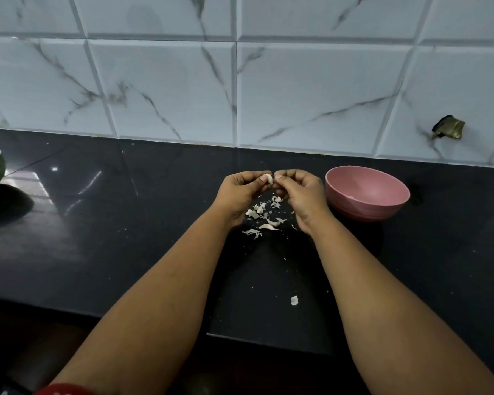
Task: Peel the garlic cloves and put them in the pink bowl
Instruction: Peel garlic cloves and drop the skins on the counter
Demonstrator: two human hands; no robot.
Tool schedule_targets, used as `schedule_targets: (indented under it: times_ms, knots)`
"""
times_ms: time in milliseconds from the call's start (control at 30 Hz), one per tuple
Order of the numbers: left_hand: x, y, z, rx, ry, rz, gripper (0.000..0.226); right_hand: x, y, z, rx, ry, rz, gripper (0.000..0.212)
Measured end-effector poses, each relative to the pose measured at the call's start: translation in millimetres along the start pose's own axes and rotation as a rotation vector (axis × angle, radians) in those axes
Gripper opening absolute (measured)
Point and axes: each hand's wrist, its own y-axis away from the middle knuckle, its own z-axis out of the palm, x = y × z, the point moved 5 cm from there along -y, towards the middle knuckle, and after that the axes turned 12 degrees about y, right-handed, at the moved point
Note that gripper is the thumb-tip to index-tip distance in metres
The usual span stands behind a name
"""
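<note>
The left hand (241, 189) and right hand (300, 189) meet above the glossy black stone counter (126, 238). The left-hand fingers pinch a small pale garlic clove (268, 178); the right-hand fingertips curl against its end, apparently pulling skin.

The round pink plastic bowl (382, 206) stands at 3 o'clock from the hands, just beside the right hand. One pale fragment shows inside it; whether this is a peeled clove cannot be told.

Loose white papery peel scraps (261, 215) lie at 6 o'clock, beneath the hands. One stray white piece (294, 300) lies nearer the counter edge.

Judgement: peeling is under way; the held clove has yet to reach the bowl.
</note>
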Motion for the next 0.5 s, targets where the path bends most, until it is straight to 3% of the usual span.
schedule_targets:
  times_ms: [167, 500]
  knots:
    - [-2.0, 0.1, 0.6, -0.006, -0.032, 0.006, 0.018, -8.2, 2.4, -5.5, 0.05, 0.167, -0.157, 0.023]
    - [-0.8, 0.8, 1.4, -0.022, -0.109, 0.03, 0.009, -8.8, 2.4, -7.8, 0.075, 0.246, -0.158, 0.027]
